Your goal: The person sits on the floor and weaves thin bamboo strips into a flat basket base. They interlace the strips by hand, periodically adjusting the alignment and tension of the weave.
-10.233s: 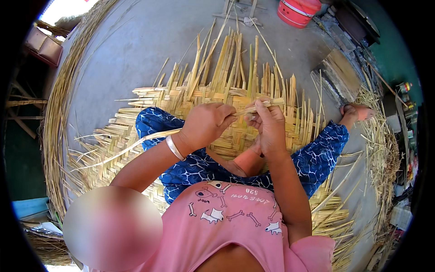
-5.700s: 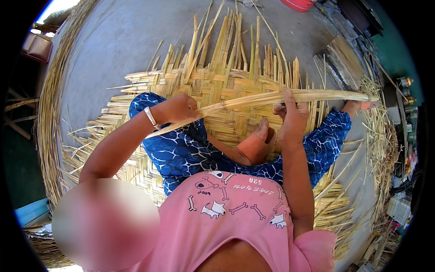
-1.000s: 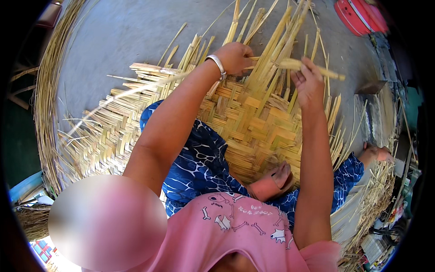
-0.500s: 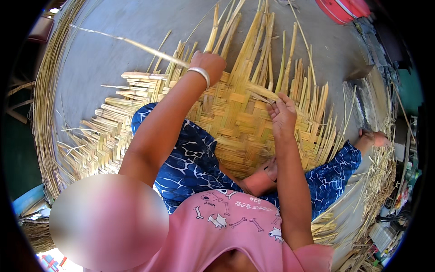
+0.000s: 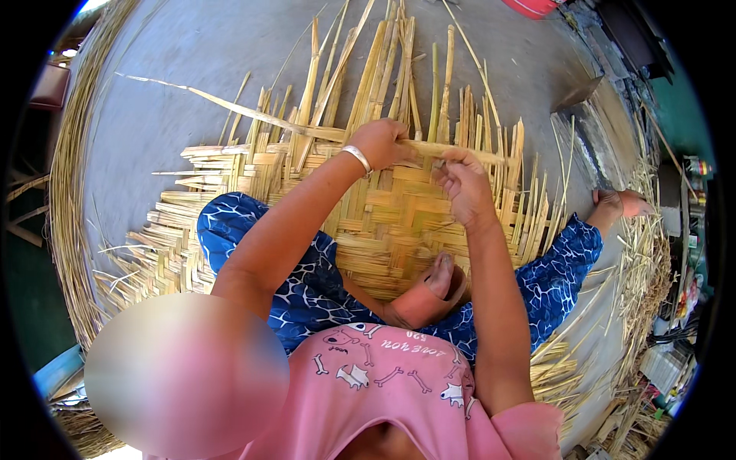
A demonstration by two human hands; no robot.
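A partly woven mat of split cane or reed strips (image 5: 395, 222) spreads over the floor before me, its loose ends fanning out at the far side. One long pale strip (image 5: 253, 115) runs crosswise over the far part of the weave, its thin left end sticking out past the mat. My left hand (image 5: 381, 144), with a silver bangle at the wrist, is closed on this strip near the middle. Just to the right, my right hand (image 5: 466, 188) has its fingers curled at the same strip; the fingertips are partly blurred. My bare foot rests on the mat's near part.
A long bundle of thin stalks (image 5: 69, 169) lies along the left side. Loose straw (image 5: 644, 261) and scraps are heaped at the right, beside a slab-like block (image 5: 594, 146). A red tub (image 5: 533, 8) shows at the far edge.
My left hand has come right and nearer, from the upright strips down onto the crosswise strip. That strip now lies straighter across the weave. The view has shifted slightly.
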